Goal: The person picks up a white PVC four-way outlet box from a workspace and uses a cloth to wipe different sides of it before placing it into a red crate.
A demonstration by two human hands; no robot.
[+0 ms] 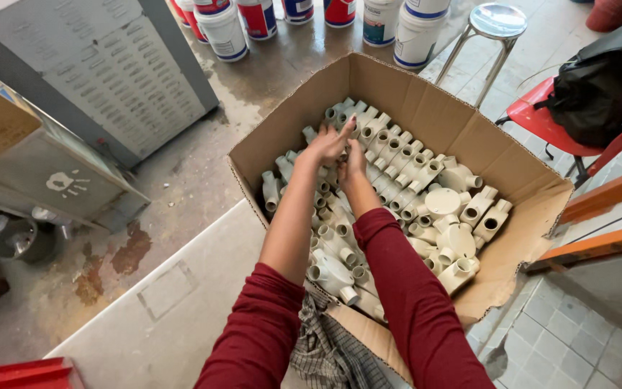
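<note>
Reaching into one cardboard box (pixel 426 108) — two hands, left hand (pixel 327 144) and right hand (pixel 353 162), among dozens of fittings (pixel 412 169).

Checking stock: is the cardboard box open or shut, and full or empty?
Open and well filled. The cardboard box has its flaps spread outward, and cream plastic pipe fittings cover its bottom, with both hands reaching in.

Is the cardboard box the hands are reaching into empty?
No, the cardboard box is filled with pale plastic pipe fittings, and both the left hand and the right hand rest among them.
</note>
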